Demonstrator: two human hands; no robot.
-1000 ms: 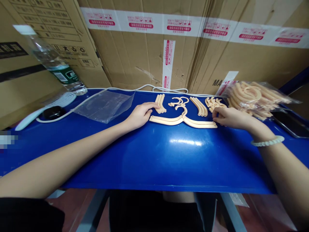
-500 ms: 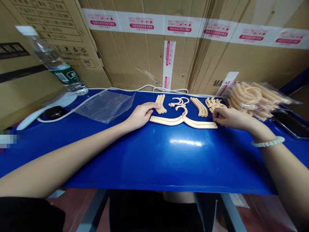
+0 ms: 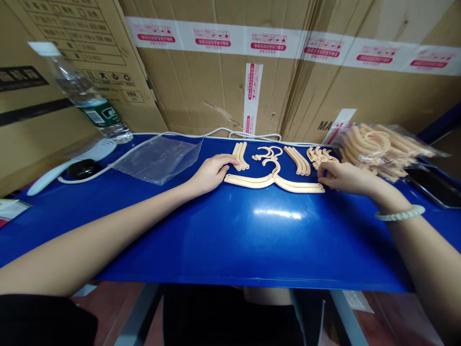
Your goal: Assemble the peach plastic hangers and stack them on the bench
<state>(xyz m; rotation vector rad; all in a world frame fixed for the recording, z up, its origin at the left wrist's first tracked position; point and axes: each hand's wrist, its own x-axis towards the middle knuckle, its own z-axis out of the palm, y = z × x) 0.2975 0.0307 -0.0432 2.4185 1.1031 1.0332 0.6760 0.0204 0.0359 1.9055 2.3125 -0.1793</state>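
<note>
A beige plastic folding hanger (image 3: 252,181) lies on the blue table, its hook (image 3: 272,166) pointing away from me and its two arms spread sideways. My left hand (image 3: 212,174) rests at its left end, fingers stretched out, the fingertips touching a row of hanger arms (image 3: 240,156). Beside the hanger's right end, my right hand (image 3: 340,177) has its fingers bent together; whatever is between them is hidden. Behind the hanger are loose hooks (image 3: 268,153), a second row of arms (image 3: 297,160) and a pile of small curved pieces (image 3: 320,156).
A clear bag of beige hanger parts (image 3: 382,146) and a dark phone (image 3: 434,186) are at the right. At the left are an empty plastic bag (image 3: 158,158), a water bottle (image 3: 93,103), a hairbrush (image 3: 72,163), a black mouse (image 3: 83,168) and a white cable (image 3: 139,146). Cardboard boxes (image 3: 209,91) stand behind.
Both hands and the hanger parts keep their places. Only the camera view has shifted very slightly.
</note>
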